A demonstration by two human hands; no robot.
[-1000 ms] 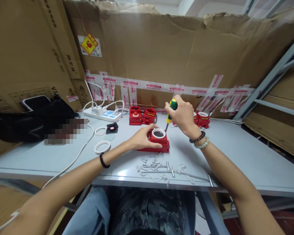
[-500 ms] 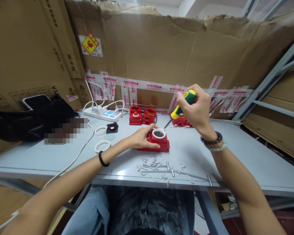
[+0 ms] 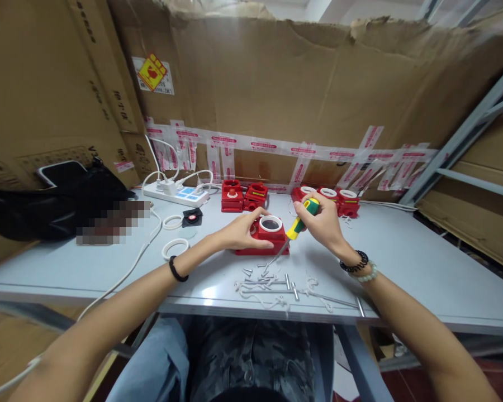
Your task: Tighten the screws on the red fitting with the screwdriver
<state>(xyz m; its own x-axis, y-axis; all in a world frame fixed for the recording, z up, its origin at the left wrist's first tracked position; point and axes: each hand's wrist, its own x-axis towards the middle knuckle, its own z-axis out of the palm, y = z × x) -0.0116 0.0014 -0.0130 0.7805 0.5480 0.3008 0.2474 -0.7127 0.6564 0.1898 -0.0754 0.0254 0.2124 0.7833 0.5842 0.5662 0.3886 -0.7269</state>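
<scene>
A red plastic housing (image 3: 263, 241) with a white ring in its top opening sits on the grey table (image 3: 402, 262). My left hand (image 3: 240, 230) rests on its left side and holds it down. My right hand (image 3: 323, 222) grips a yellow-and-green screwdriver (image 3: 300, 219), tilted so that its tip points down and left into a scatter of several metal screws (image 3: 269, 279) lying just in front of the housing.
More red housings (image 3: 243, 197) and others (image 3: 332, 197) line the table's back edge under a taped cardboard wall. Two white rings (image 3: 175, 249), a small black part (image 3: 191, 217), a white power strip (image 3: 176, 195) with cables and a black bag (image 3: 62, 201) lie to the left.
My right hand lifted the screwdriver off the housing, swung it up and right, then brought it down so the tip now reaches the screws in front. My left hand stayed on the housing.
</scene>
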